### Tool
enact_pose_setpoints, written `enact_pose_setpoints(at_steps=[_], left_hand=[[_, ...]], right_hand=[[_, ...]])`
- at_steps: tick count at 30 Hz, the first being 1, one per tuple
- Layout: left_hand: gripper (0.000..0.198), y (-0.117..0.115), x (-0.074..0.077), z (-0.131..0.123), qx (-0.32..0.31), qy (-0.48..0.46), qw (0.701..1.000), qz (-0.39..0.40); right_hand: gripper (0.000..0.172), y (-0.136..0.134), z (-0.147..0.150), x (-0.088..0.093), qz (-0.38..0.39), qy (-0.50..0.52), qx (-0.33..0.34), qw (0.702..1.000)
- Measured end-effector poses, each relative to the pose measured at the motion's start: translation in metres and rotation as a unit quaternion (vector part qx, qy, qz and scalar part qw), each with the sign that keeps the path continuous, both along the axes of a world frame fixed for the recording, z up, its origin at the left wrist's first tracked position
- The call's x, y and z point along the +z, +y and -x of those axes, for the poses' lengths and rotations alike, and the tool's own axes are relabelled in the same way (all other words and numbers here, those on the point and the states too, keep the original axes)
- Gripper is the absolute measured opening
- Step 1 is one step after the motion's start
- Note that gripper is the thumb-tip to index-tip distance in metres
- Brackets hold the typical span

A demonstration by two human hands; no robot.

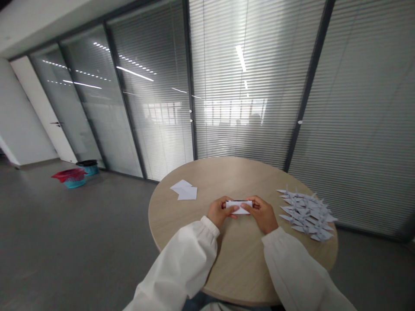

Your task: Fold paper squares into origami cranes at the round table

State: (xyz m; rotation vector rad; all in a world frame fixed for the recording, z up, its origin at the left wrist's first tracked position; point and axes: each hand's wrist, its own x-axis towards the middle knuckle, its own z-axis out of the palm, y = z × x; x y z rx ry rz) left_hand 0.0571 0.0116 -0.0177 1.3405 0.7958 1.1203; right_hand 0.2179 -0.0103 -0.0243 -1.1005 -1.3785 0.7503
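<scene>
A small sheet of white paper (pixel 239 210), folded or bent into a low rectangle, is held between my two hands above the middle of the round wooden table. My left hand (pixel 221 211) pinches its left end, thumb on the near face and fingers behind. At the right end my right hand (pixel 261 212) grips it the same way, its thumb pressing on the paper. A dark strip shows along the paper's top edge; I cannot make out what it is. The fingers behind the paper are mostly hidden.
Folded paper cranes (pixel 306 216), several of them, lie clustered at the table's right. White paper sheets (pixel 187 192) rest at the left. The round table (pixel 227 276) stands near a glass partition (pixel 240 77) with blinds. Two lined bins (pixel 74 178) sit on the floor far left.
</scene>
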Motion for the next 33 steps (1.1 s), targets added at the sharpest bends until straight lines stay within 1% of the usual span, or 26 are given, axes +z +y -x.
enact_pose_setpoints(at_steps=[6, 12, 16, 26, 33], left_hand=[[0.043, 0.0001, -0.0002, 0.0005, -0.002, 0.000, 1.000, 0.003], [0.040, -0.0016, 0.0016, 0.0008, -0.001, -0.002, 1.000, 0.007], [0.039, -0.0012, 0.0006, 0.0007, 0.000, 0.000, 1.000, 0.003], [0.040, -0.0006, 0.0002, 0.0007, -0.016, -0.004, 1.000, 0.010], [0.040, -0.0012, 0.0006, 0.0007, -0.018, -0.007, 1.000, 0.016]], right_hand=[[0.038, -0.0013, 0.0005, 0.0009, -0.004, 0.008, 0.000, 1.000], [0.036, -0.0007, -0.0002, 0.0001, -0.004, -0.009, -0.007, 1.000], [0.035, -0.0022, 0.0013, 0.0021, -0.008, -0.001, -0.015, 1.000], [0.040, -0.0025, 0.0017, 0.0022, -0.004, -0.009, -0.014, 1.000], [0.036, -0.0021, 0.0011, 0.0019, -0.007, -0.010, -0.018, 1.000]])
